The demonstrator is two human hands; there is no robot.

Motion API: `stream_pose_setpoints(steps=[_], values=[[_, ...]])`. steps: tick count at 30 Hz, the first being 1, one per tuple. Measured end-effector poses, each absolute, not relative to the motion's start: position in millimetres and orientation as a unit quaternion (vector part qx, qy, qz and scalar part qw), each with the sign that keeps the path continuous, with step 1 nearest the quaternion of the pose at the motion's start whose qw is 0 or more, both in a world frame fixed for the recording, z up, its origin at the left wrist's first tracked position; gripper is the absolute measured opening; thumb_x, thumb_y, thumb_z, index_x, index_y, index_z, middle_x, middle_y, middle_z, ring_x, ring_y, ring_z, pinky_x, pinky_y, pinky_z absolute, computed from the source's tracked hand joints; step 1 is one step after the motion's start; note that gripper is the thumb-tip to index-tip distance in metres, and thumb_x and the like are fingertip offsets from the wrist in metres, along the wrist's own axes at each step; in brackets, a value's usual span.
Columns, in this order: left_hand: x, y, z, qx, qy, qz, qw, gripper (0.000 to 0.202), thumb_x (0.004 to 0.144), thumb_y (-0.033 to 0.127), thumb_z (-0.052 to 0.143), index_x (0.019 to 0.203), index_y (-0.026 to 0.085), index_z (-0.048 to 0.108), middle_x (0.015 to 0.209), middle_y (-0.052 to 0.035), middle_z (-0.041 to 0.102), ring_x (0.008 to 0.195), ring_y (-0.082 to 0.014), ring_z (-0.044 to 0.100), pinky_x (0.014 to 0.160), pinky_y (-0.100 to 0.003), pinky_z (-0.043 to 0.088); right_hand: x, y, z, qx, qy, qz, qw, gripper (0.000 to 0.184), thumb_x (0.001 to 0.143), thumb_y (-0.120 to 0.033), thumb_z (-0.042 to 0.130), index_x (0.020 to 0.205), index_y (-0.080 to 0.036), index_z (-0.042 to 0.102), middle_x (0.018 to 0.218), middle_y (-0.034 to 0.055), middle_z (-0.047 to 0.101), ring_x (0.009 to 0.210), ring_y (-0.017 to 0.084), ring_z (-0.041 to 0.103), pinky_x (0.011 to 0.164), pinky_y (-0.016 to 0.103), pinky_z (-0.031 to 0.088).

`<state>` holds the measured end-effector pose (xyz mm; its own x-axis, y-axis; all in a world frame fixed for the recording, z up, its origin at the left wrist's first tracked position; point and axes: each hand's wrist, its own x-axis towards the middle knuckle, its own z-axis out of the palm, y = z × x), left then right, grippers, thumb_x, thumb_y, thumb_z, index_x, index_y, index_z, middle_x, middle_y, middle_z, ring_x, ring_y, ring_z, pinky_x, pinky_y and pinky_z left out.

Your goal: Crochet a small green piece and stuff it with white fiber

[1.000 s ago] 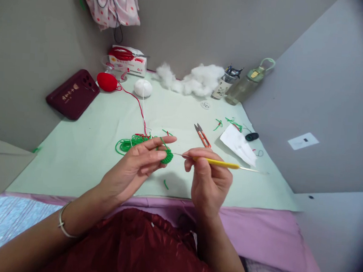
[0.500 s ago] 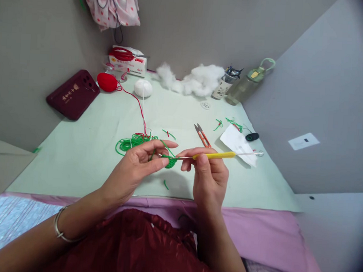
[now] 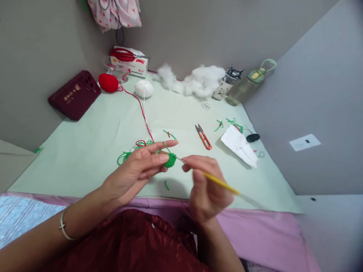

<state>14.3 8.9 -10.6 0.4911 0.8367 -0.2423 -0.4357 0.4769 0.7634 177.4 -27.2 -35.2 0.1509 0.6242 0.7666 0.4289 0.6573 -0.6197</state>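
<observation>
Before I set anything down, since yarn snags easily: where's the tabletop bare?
Bare patches: left, between the maroon phone and the front edge; centre, between the white yarn ball and the orange snips. Crowded: around the green yarn by the left hand, and along the back, by the white fluff.

the left hand [image 3: 134, 166] pinches a small green crocheted piece [image 3: 170, 161]; the right hand [image 3: 208, 192] grips a yellow-handled hook [image 3: 222, 183], its tip at the piece's edge.
</observation>
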Motion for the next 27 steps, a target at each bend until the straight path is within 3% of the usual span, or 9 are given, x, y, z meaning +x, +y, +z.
stream_pose_setpoints(steps=[2,5,8,11,14,17,20,23,27], values=[[12,10,-10,0.334,0.309,0.411,0.79,0.035,0.084,0.026,0.084,0.119,0.024,0.08,0.076,0.0039,0.057,0.059,-0.0055,0.038,0.063,-0.019,0.04,179,-25,-28,-0.39,-0.591,0.176,0.684,0.025,0.103,-0.018,0.054,0.106,-0.027,0.077,0.09,0.0028,0.074,0.071,0.015,0.066,0.062,0.032,0.057],[13,10,-9,0.363,0.315,0.41,0.775,0.035,0.082,0.026,0.086,0.117,0.027,0.081,0.089,0.0003,0.063,0.079,-0.0103,0.052,0.069,-0.019,0.042,179,-21,-23,-0.396,-0.587,0.237,0.665,0.019,0.103,-0.023,0.058,0.1,-0.025,0.077,0.093,0.0031,0.076,0.071,0.015,0.066,0.06,0.031,0.056],[17,7,-10,0.379,0.336,0.427,0.749,0.037,0.08,0.026,0.088,0.117,0.028,0.081,0.089,0.0008,0.065,0.081,-0.0115,0.054,0.072,-0.02,0.043,178,-22,-26,-0.428,-0.618,0.2,0.628,0.019,0.102,-0.02,0.059,0.105,-0.026,0.077,0.093,0.003,0.077,0.074,0.015,0.069,0.064,0.032,0.059],[21,6,-12,0.368,0.327,0.45,0.745,0.041,0.078,0.025,0.09,0.117,0.027,0.081,0.088,0.0008,0.068,0.081,-0.0109,0.057,0.077,-0.02,0.046,176,-25,-35,-0.431,-0.674,0.073,0.595,0.027,0.098,-0.013,0.063,0.115,-0.028,0.077,0.101,0.0046,0.077,0.087,0.017,0.072,0.073,0.034,0.062],[20,9,-13,0.332,0.307,0.41,0.792,0.039,0.079,0.029,0.089,0.117,0.023,0.081,0.073,0.0045,0.061,0.055,-0.0041,0.039,0.07,-0.02,0.047,175,-27,-39,-0.413,-0.706,-0.037,0.575,0.035,0.096,-0.01,0.066,0.123,-0.03,0.076,0.109,0.007,0.077,0.095,0.02,0.073,0.077,0.035,0.063],[15,13,-11,0.295,0.302,0.382,0.822,0.032,0.081,0.028,0.087,0.111,0.021,0.084,0.064,0.0089,0.049,0.048,-0.002,0.018,0.075,-0.023,0.051,177,-25,-33,-0.415,-0.647,0.061,0.637,0.026,0.099,-0.014,0.062,0.113,-0.028,0.078,0.096,0.0048,0.078,0.082,0.019,0.072,0.069,0.035,0.061],[13,14,-10,0.307,0.312,0.409,0.801,0.029,0.08,0.024,0.086,0.109,0.024,0.084,0.07,0.0062,0.057,0.053,-0.0036,0.035,0.082,-0.023,0.051,179,-21,-25,-0.403,-0.575,0.201,0.684,0.02,0.101,-0.021,0.06,0.1,-0.026,0.079,0.086,0.0028,0.075,0.066,0.014,0.065,0.057,0.031,0.055],[16,11,-11,0.365,0.319,0.426,0.764,0.029,0.08,0.024,0.086,0.109,0.026,0.083,0.09,-0.0002,0.071,0.081,-0.0118,0.06,0.083,-0.024,0.048,179,-19,-23,-0.417,-0.587,0.249,0.648,0.016,0.1,-0.026,0.064,0.097,-0.025,0.079,0.09,0.0035,0.077,0.07,0.015,0.066,0.06,0.031,0.055],[17,8,-14,0.427,0.34,0.43,0.719,0.027,0.083,0.028,0.084,0.11,0.028,0.084,0.095,-0.0016,0.071,0.095,-0.0171,0.06,0.087,-0.027,0.045,182,-17,-29,-0.43,-0.563,0.284,0.646,0.017,0.1,-0.03,0.063,0.097,-0.023,0.078,0.091,0.0042,0.078,0.067,0.014,0.064,0.06,0.031,0.052]])
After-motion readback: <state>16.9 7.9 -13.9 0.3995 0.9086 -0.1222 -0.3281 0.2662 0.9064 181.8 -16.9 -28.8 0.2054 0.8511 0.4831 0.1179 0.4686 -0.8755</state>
